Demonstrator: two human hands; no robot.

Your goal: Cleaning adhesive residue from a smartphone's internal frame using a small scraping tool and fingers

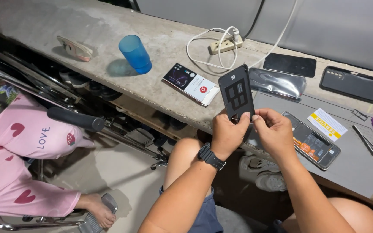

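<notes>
Hands met at the near edge of the concrete surface, where the left hand and right hand together held a dark phone back cover upright, above the edge and clear of the surface. The fingers of both hands were pinching the cover's lower end, thumbs close together near a small round opening; only that bottom strip was gripped. The likeliest mishap, as I judged it, was the thin cover slipping or flexing out of so narrow a pinch and dropping off the edge to the floor, or cracking if the thumbs pressed hard beside the cut-outs. An opened phone with its insides bare lay on the grey work mat just beside the right hand, and a falling cover could strike it. Counted: one back cover held, one opened phone, one dark phone lying flat farther back, one black phone case toward the far right, one phone box, one blue plastic cup, one power strip with a white cable, one yellow-and-white card, and one shiny plastic bag. Another person in pink clothing sat to the left.
</notes>
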